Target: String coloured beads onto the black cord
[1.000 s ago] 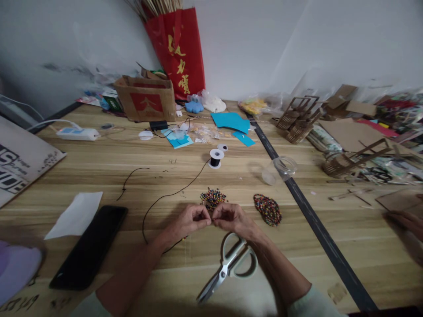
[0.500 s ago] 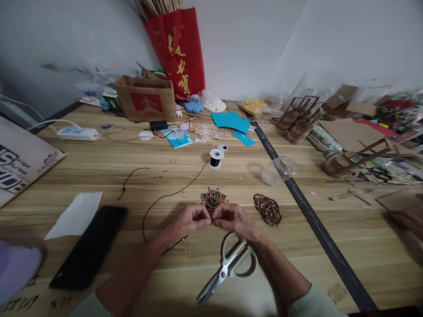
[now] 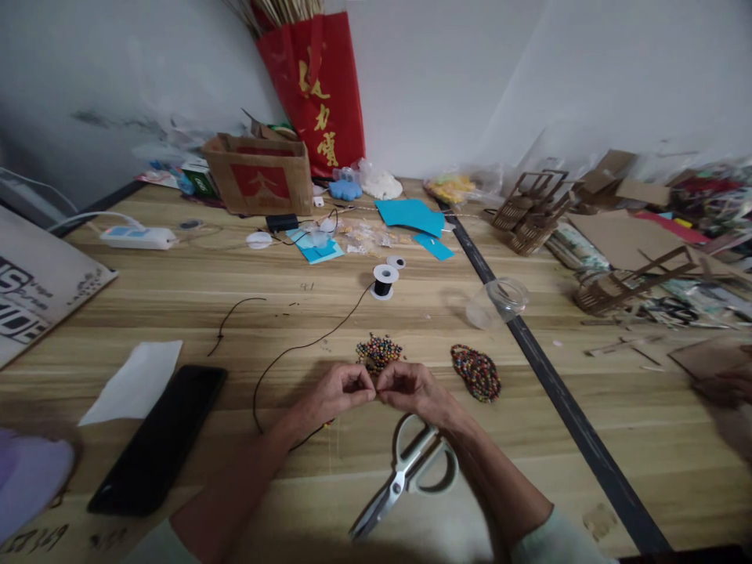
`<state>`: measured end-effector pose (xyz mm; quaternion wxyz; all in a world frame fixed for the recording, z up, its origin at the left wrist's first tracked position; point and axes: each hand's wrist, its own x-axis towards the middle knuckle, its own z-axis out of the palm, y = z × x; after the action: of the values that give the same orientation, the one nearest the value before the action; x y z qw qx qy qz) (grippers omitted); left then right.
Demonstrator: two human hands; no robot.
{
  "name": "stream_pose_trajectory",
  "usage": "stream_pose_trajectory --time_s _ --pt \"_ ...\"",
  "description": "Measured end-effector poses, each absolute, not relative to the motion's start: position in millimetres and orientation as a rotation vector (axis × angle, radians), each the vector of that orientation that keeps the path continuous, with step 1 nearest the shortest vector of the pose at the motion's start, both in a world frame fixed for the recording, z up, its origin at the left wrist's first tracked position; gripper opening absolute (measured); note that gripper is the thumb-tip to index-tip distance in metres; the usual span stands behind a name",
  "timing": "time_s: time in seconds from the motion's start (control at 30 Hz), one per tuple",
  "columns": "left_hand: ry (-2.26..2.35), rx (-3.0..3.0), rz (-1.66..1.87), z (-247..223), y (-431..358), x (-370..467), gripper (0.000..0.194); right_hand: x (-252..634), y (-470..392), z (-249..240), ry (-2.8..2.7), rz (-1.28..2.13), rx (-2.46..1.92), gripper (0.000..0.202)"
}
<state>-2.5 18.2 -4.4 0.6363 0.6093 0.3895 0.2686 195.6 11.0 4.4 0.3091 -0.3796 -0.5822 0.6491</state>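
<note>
In the head view my left hand [image 3: 346, 388] and my right hand [image 3: 408, 385] meet fingertip to fingertip, each in a pinch. A black cord [image 3: 287, 350] runs from a white spool [image 3: 383, 283], passes under my left forearm and comes up below that hand. A few threaded beads [image 3: 328, 423] show on it there. The cord's end at my left fingertips is mostly hidden. A tiny reddish bead is just visible between my right finger and thumb. Directly beyond my hands lies a pile of colourful loose beads [image 3: 379, 351].
Scissors [image 3: 399, 479] lie open just below my right hand. To the right is a coiled bead string [image 3: 475, 374]; at left, a black phone [image 3: 158, 439] and white paper [image 3: 135, 381]. Another person's hand [image 3: 725, 384] is at the right edge. Small woven baskets [image 3: 605, 291] stand beyond.
My two hands' fingertips have come slightly closer together. At the right edge, the other person's hand has shifted a little. The things on the table stay put.
</note>
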Motion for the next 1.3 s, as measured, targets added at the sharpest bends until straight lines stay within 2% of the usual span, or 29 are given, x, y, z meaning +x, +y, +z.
stream_pose_trajectory --time_s 0.6,1.3 --pt "0.892 1.371 0.612 -0.4 17.8 -2.0 0.019 195.3 11.5 8.2 -1.544 1.690 -1.024 0.027" --pt "0.894 1.376 0.614 -3.1 18.1 -2.2 0.019 194.5 9.9 8.1 -1.547 1.702 -1.021 0.026"
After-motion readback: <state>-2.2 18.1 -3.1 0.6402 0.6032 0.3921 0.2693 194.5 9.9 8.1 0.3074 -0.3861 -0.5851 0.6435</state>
